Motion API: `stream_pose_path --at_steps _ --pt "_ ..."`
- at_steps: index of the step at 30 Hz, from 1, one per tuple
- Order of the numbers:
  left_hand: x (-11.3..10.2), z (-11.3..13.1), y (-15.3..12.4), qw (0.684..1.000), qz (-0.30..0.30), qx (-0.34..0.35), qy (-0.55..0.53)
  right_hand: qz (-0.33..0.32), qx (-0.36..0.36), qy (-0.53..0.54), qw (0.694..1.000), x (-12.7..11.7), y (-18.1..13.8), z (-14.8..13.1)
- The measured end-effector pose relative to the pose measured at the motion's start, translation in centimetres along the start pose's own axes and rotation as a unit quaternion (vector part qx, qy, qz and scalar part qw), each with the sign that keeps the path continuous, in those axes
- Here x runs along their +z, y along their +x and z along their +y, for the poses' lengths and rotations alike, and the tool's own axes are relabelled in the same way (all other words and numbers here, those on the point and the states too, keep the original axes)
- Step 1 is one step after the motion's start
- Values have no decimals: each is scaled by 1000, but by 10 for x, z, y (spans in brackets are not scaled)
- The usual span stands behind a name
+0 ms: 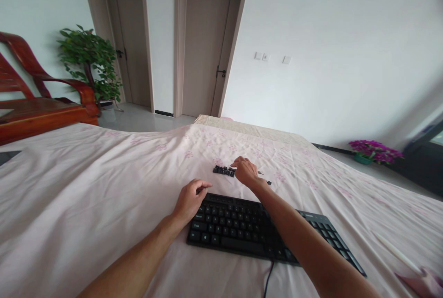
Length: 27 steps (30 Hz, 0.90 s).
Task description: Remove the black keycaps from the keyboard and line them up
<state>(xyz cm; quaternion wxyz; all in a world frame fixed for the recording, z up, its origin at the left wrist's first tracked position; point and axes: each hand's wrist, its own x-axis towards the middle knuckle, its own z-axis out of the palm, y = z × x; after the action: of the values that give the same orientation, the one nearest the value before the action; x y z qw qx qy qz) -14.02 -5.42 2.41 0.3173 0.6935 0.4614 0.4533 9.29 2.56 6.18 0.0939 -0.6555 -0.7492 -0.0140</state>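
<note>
Right hand (245,171) bent over loose black keycaps (223,171), pinch can't tell | left hand (191,199) curled by corded keyboard (238,229), upper-left corner, grip unclear

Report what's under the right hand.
Small black pieces, likely loose keys, lie on the flowered cloth, running up to the left side of the right hand. Whether more lie directly beneath it cannot be seen; the hand covers that spot.
</note>
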Motion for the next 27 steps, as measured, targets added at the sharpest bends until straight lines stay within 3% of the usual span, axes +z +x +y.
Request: stream_pose_path --at_steps 14,27 --pt "0 -2 0 1000 -4 -2 -3 10 -54 23 998 -3 -3 -30" --pt "0 -1 0 1000 -1 4 0 -2 -49 -2 999 0 4 -30"
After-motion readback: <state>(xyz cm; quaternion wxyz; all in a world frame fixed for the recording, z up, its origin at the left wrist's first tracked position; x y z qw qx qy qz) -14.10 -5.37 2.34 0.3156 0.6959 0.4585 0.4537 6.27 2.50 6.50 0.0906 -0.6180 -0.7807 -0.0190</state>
